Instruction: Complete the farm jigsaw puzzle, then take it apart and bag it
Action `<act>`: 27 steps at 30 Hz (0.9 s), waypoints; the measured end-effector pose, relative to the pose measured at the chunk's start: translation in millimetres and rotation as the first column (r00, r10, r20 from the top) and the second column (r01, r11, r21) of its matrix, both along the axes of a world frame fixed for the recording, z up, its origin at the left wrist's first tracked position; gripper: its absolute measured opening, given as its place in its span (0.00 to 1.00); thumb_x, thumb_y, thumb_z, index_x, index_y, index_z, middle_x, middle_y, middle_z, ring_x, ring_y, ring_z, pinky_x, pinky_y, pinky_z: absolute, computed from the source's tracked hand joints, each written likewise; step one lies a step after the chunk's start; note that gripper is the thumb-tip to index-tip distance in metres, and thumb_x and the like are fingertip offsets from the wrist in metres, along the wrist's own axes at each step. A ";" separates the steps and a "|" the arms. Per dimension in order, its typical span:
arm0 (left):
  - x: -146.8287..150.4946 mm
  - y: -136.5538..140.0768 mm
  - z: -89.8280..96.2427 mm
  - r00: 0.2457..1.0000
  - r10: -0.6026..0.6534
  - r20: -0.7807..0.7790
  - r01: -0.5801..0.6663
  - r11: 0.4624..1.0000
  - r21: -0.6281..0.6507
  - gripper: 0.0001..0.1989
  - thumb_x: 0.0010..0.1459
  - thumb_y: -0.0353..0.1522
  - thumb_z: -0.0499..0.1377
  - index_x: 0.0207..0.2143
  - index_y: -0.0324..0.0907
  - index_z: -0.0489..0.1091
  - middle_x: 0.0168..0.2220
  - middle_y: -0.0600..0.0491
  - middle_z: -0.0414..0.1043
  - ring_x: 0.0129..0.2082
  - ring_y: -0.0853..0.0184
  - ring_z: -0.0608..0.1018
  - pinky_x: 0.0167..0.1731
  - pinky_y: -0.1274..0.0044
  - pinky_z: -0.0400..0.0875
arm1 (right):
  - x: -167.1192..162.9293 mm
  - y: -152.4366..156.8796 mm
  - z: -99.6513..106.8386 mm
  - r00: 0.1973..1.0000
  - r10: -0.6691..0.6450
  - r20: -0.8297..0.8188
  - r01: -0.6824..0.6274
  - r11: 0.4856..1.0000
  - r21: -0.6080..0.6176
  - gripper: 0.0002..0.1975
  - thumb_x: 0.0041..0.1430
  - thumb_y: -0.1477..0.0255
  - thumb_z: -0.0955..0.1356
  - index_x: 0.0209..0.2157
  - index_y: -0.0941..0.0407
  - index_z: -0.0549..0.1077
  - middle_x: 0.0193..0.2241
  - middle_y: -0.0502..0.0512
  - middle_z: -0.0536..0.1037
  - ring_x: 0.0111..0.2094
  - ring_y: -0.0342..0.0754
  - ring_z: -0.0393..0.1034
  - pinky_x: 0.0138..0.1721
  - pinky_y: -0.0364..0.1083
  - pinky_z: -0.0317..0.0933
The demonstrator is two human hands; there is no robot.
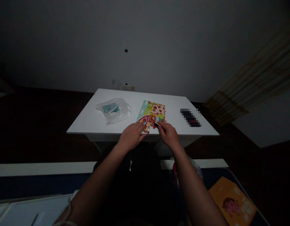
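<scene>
A colourful jigsaw puzzle [157, 109] with a farm-like picture lies partly assembled near the front edge of the white table [107, 128]. My left hand [132, 135] rests with outstretched fingers on its lower left corner, over a red barn shape. At the lower right of the puzzle, my right hand [168, 133] pinches a small puzzle piece [158, 123] between thumb and fingers, and the piece looks tilted. My fingers cover part of the picture's lower edge.
A clear plastic bag [121, 113] with teal pieces inside lies left of the puzzle. To the right is a dark, pixelated object [190, 118]. An orange box or book [232, 201] lies at lower right, beside my right forearm. Behind the table stands a wall [159, 47].
</scene>
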State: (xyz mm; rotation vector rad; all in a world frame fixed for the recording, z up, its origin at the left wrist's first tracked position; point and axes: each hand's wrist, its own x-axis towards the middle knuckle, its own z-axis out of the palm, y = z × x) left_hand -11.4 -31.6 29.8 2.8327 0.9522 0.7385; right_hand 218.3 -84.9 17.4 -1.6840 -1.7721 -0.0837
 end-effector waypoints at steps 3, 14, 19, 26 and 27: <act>-0.9 -5.2 1.7 1.000 -0.023 -0.013 0.023 1.000 0.006 0.16 0.63 0.37 0.53 0.52 0.45 0.65 0.54 0.48 0.67 0.55 0.61 0.68 0.54 0.66 0.63 | -4.7 -0.6 7.0 0.999 0.008 0.051 -0.006 0.999 -0.038 0.15 0.63 0.66 0.62 0.50 0.50 0.72 0.48 0.54 0.75 0.50 0.54 0.67 0.51 0.55 0.61; -0.4 -7.8 7.1 0.999 -0.009 -0.034 0.008 1.000 -0.019 0.15 0.63 0.34 0.52 0.52 0.49 0.67 0.50 0.51 0.70 0.49 0.63 0.71 0.48 0.69 0.66 | -12.4 -3.8 2.4 0.997 0.027 0.072 -0.028 1.000 0.012 0.14 0.61 0.65 0.65 0.48 0.48 0.73 0.50 0.54 0.74 0.53 0.57 0.64 0.51 0.60 0.59; -2.4 -7.4 8.3 0.998 -0.015 -0.057 0.013 1.000 -0.023 0.16 0.63 0.34 0.53 0.53 0.50 0.66 0.52 0.52 0.69 0.51 0.63 0.70 0.47 0.71 0.67 | -12.4 -12.6 1.2 0.994 0.085 0.071 -0.086 0.996 0.014 0.18 0.58 0.65 0.67 0.51 0.47 0.72 0.52 0.53 0.72 0.55 0.57 0.63 0.54 0.61 0.56; -4.1 -4.9 13.0 0.995 -0.019 -0.101 0.014 0.998 -0.055 0.17 0.62 0.35 0.54 0.54 0.52 0.65 0.51 0.53 0.70 0.49 0.62 0.71 0.41 0.73 0.69 | -9.0 -27.8 -16.2 0.989 0.150 -0.009 -0.148 0.982 0.116 0.16 0.60 0.73 0.63 0.48 0.47 0.73 0.48 0.51 0.75 0.52 0.52 0.67 0.54 0.58 0.59; -4.3 -4.8 13.9 0.994 -0.021 -0.108 0.015 0.998 -0.059 0.17 0.62 0.34 0.54 0.54 0.52 0.65 0.51 0.53 0.70 0.49 0.62 0.71 0.41 0.73 0.69 | -11.7 -28.7 -17.2 0.991 0.125 -0.048 -0.118 0.983 0.139 0.16 0.61 0.73 0.63 0.49 0.47 0.73 0.48 0.51 0.75 0.51 0.52 0.68 0.53 0.57 0.60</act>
